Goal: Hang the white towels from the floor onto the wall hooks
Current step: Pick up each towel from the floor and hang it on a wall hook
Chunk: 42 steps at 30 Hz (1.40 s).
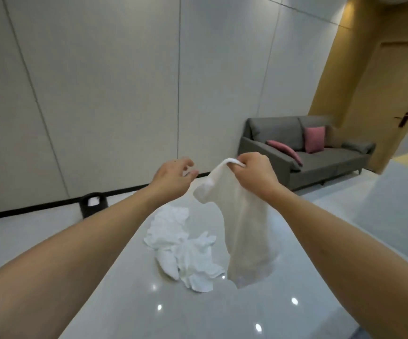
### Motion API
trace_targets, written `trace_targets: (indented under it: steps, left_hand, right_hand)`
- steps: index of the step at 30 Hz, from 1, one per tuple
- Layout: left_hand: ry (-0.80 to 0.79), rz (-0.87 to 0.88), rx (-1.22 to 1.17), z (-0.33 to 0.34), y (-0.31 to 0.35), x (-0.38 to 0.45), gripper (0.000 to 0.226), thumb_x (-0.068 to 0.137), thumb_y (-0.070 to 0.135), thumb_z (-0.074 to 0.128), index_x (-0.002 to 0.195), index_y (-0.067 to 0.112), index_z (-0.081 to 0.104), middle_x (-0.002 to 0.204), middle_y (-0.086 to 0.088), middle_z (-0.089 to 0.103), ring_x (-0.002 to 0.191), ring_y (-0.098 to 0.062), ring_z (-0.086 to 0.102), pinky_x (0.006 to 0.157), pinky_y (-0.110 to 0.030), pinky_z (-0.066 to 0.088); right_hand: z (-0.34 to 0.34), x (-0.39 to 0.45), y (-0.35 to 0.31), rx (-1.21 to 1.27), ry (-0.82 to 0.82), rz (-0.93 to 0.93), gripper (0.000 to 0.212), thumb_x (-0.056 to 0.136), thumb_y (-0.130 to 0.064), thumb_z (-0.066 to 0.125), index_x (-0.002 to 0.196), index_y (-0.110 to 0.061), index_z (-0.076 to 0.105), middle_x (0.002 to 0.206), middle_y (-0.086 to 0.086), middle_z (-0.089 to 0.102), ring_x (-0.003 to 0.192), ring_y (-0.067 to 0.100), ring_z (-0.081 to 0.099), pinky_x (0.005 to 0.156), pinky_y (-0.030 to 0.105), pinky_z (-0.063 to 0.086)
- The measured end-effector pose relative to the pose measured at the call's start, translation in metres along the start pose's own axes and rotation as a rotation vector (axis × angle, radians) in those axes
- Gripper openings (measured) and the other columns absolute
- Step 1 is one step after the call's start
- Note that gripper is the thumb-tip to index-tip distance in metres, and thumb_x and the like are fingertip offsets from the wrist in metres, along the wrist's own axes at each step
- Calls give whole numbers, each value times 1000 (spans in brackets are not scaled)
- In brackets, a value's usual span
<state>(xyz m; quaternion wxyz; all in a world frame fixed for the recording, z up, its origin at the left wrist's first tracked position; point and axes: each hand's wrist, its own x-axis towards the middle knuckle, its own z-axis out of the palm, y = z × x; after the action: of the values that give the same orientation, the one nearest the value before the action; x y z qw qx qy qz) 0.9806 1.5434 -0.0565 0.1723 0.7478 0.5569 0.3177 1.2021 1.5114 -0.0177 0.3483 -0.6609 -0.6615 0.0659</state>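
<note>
Pale grey wall panels (pixel 105 94) with thin seams fill the background, ending at a black skirting strip above a glossy, light floor (pixel 198 314) that mirrors ceiling lights as bright spots. At the left, by the skirting, one small black bin (pixel 93 204) stands with something white inside it. Two bare forearms reach forward. The left hand (pixel 172 176) hangs in the air with fingers loosely spread and half curled, gripping nothing; it sits near the lifted cloth but apart from it. Below and between the arms, a crumpled heap of white towels (pixel 185 250) lies on the floor; how many pieces it holds cannot be told. Open floor surrounds the heap on all sides. The right hand (pixel 254 172) is closed in a fist around the top edge of one held towel (pixel 244 223), soft, thin and off-white, which drapes down with its lower end near the floor beside the heap. Further right, one grey fabric sofa (pixel 308 152) carries two pink cushions (pixel 314 139) against the wall, next to a yellow-brown door (pixel 381 94) with a dark handle.
</note>
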Motion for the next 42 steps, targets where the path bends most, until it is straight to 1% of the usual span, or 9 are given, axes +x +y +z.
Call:
trace_targets:
  steps: [6, 11, 19, 22, 27, 30, 36, 39, 42]
  left_hand:
    - [192, -312, 140, -107, -123, 7, 44, 94, 52, 51, 131, 27, 56, 128, 2, 60, 112, -18, 55, 92, -32, 42]
    - [288, -531, 283, -184, -207, -48, 45, 95, 50, 52, 134, 26, 53, 133, 1, 56, 117, -18, 53, 96, -32, 42]
    - [390, -826, 404, -312, -325, -200, 50, 97, 54, 44, 139, 28, 47, 140, 1, 48, 129, -19, 45, 103, -35, 37]
    - [477, -867, 394, -369, -364, -248, 52, 96, 59, 40, 137, 28, 50, 137, 2, 52, 127, -18, 47, 103, -36, 40]
    - [479, -892, 344, -472, -409, -328, 62, 80, 71, 52, 129, 33, 54, 128, 8, 58, 116, -12, 54, 96, -35, 47]
    - [463, -894, 366, -527, -432, -365, 65, 71, 69, 62, 125, 35, 54, 124, 8, 60, 110, -10, 56, 92, -36, 50]
    - [569, -975, 455, -598, -496, -417, 38, 80, 50, 66, 113, 37, 54, 97, 17, 59, 88, -4, 56, 67, -25, 43]
    - [659, -1074, 520, -629, -534, -433, 22, 84, 41, 64, 100, 29, 55, 90, 10, 60, 81, -9, 58, 64, -31, 48]
    - [733, -1123, 610, -666, -571, -438, 12, 87, 32, 56, 95, 23, 57, 85, 5, 62, 77, -14, 60, 66, -42, 53]
  right_hand:
    - [135, 88, -102, 123, -244, -223, 36, 90, -33, 52, 59, -13, 49, 54, -1, 49, 51, 18, 48, 49, 26, 33]
    - [251, 102, -217, 250, -446, -415, 34, 88, -31, 52, 61, -11, 50, 52, -2, 45, 49, 17, 43, 49, 27, 32]
    - [391, 9, -432, 371, -728, -737, 38, 87, -30, 56, 56, -12, 42, 49, 0, 40, 49, 21, 37, 50, 29, 29]
    - [426, -35, -517, 408, -772, -802, 38, 87, -34, 56, 60, -7, 51, 50, 0, 44, 49, 22, 42, 50, 29, 34]
    - [467, -110, -660, 491, -852, -903, 40, 87, -37, 63, 51, -24, 55, 49, -7, 52, 50, 12, 52, 47, 24, 35]
    - [488, -150, -734, 550, -899, -990, 32, 89, -41, 63, 61, -25, 63, 55, -8, 59, 53, 10, 57, 48, 23, 40]
    - [541, -208, -851, 625, -1035, -1142, 37, 89, -41, 61, 64, -13, 62, 55, -1, 54, 49, 17, 48, 49, 32, 38]
    - [577, -225, -903, 668, -1083, -1210, 45, 88, -36, 63, 50, -22, 44, 48, -8, 41, 46, 13, 36, 48, 28, 29]
    - [615, -232, -953, 693, -1104, -1299, 48, 88, -36, 64, 49, -22, 40, 49, -7, 41, 47, 13, 35, 48, 29, 26]
